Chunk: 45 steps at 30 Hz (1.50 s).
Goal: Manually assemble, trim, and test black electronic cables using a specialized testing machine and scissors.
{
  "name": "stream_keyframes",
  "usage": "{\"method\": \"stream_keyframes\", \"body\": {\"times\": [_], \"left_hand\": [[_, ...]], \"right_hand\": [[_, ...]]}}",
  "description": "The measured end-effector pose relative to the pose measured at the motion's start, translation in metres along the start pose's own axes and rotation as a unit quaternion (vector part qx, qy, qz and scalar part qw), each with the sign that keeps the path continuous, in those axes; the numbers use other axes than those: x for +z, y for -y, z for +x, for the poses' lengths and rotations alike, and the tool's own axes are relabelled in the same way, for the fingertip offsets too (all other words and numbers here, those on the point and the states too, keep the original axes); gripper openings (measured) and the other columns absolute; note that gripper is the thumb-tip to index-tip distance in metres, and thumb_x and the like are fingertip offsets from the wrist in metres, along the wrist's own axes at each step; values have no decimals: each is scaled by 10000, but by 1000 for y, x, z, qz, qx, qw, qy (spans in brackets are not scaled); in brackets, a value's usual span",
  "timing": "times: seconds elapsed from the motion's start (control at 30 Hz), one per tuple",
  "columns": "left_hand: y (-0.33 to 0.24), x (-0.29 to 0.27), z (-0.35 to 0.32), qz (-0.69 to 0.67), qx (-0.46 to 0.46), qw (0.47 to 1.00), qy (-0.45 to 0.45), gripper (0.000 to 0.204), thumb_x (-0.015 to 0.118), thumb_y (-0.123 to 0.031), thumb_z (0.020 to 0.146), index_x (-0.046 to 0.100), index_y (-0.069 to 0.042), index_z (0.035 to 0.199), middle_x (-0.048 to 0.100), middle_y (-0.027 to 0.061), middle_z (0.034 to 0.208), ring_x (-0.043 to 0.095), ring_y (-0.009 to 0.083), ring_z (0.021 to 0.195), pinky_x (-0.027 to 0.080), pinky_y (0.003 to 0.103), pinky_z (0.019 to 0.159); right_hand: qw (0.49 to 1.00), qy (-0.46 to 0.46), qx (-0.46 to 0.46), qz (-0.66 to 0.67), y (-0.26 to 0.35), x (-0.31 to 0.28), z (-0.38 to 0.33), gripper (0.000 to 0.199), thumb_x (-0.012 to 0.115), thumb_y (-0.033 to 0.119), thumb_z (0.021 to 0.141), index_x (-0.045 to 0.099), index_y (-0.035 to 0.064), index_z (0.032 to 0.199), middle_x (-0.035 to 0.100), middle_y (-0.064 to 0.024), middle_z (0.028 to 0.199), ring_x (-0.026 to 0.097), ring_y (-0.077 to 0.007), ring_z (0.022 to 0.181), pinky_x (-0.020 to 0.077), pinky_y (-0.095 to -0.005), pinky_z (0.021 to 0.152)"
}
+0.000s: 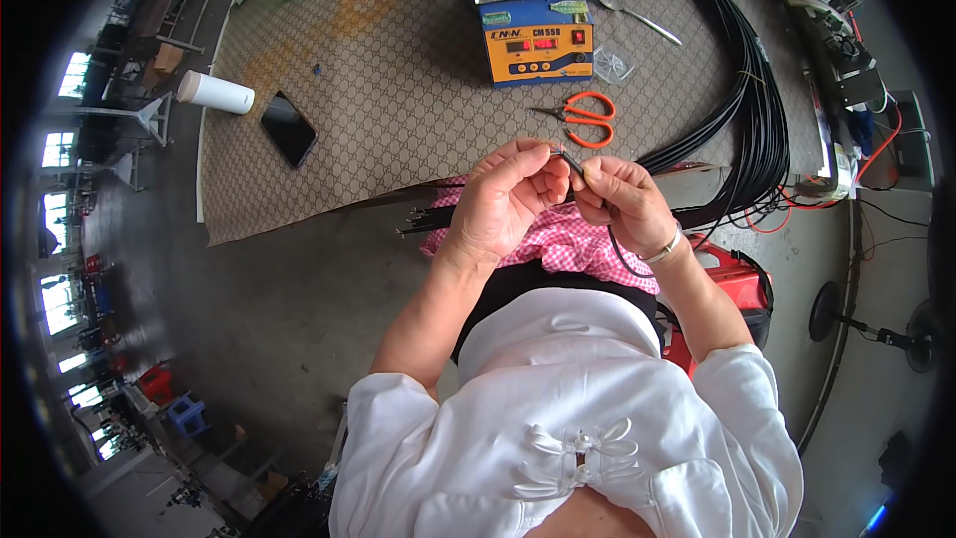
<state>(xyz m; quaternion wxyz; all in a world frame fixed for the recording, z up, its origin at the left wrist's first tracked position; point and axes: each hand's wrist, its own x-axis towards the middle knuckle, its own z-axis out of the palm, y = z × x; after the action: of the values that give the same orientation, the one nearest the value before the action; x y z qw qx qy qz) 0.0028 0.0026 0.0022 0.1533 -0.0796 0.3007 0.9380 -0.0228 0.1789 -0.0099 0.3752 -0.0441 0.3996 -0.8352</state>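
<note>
**Cable (572, 162) held up at the table's (398, 154) edge**

Head view: your right hand (637, 207) grips the black cable just below its tip; your left hand's (506, 197) thumb and forefinger appear pinched on the tip, too small to read. A firm right grip close to the end should steady it best. Beyond: smooth, looped black bundle (767, 130), scissors (591, 121) with rounded orange handles, boxy blue-and-yellow unit (539, 52), metal-topped.

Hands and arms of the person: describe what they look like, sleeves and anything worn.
Both hands, left and right, are ungloved. White sleeves end near the elbows, leaving the forearms bare. A pale, silvery bracelet circles the right wrist; none shows on the left.
</note>
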Motion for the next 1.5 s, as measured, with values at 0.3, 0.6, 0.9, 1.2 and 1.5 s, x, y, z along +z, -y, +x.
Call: {"method": "stream_keyframes", "body": {"times": [0.3, 0.6, 0.9, 1.2, 1.5], "left_hand": [[-2, -2, 0, -45, -32, 998, -1, 164, 498, -130, 859, 586, 3, 896, 615, 97, 763, 579, 178, 668, 466, 303, 645], [-5, -1, -1, -38, -40, 998, -26, 164, 493, -116, 853, 590, 9, 894, 620, 101, 752, 580, 185, 652, 463, 309, 639], [-16, -4, 2, -26, -86, 996, 7, 173, 489, -125, 850, 582, 16, 886, 612, 99, 734, 574, 177, 639, 458, 300, 624], [-3, -1, -2, -41, -26, 999, 9, 208, 513, -163, 880, 572, 16, 967, 618, 98, 834, 592, 158, 726, 484, 288, 689], [3, 1, -1, -13, 12, 1000, 18, 165, 545, -110, 858, 578, -8, 984, 614, 82, 842, 586, 139, 737, 483, 268, 700]], "right_hand": [[1000, -11, 0, -14, -1, -2, 1, 198, 509, 206, 892, 533, 35, 796, 427, 33, 630, 345, -56, 524, 261, -194, 466], [999, -18, -2, -33, 0, -2, 0, 184, 511, 190, 891, 550, 21, 829, 439, 28, 630, 352, -53, 531, 273, -191, 472], [998, 11, 4, -55, 1, -5, 0, 177, 507, 184, 893, 542, 25, 823, 437, 24, 629, 353, -53, 539, 263, -186, 471], [999, -12, -13, -31, 2, -2, 2, 185, 510, 201, 893, 543, 38, 810, 450, 25, 630, 358, -59, 527, 266, -193, 469], [999, -21, -23, -27, -2, -1, 2, 199, 503, 213, 895, 563, 32, 837, 466, 17, 646, 363, -62, 532, 266, -192, 475]]}}
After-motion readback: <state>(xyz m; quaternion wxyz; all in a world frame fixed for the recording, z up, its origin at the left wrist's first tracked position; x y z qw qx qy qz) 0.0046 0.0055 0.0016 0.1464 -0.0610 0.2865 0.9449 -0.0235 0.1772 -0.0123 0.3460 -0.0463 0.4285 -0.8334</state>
